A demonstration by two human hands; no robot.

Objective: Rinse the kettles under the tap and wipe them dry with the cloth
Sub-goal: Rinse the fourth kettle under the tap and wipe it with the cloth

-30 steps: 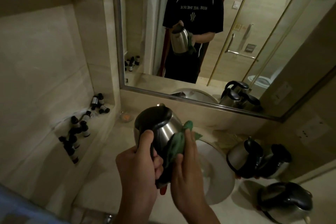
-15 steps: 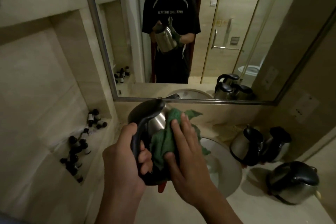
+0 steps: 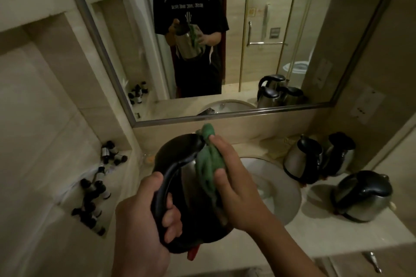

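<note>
A steel kettle (image 3: pixel 188 177) with a black lid and handle is held tilted in front of me, above the left part of the white basin (image 3: pixel 283 195). My left hand (image 3: pixel 144 216) grips its black handle. My right hand (image 3: pixel 234 184) presses a green cloth (image 3: pixel 209 162) flat against the kettle's steel side, the cloth bunching up past the lid. Three more steel kettles stand on the counter at right: two close together (image 3: pixel 301 159) (image 3: pixel 340 153) and one nearer me (image 3: pixel 362 195). The tap is hidden behind the held kettle.
A wall mirror (image 3: pixel 225 40) above the counter reflects a person holding the kettle and cloth. Several small dark-capped bottles (image 3: pixel 94 189) lie in a recessed shelf on the left. The beige counter (image 3: pixel 326 234) ends in a front edge at lower right.
My right hand has slid the green cloth upward along the kettle toward the lid. The kettle has tipped further, and my view has shifted left and closer.
</note>
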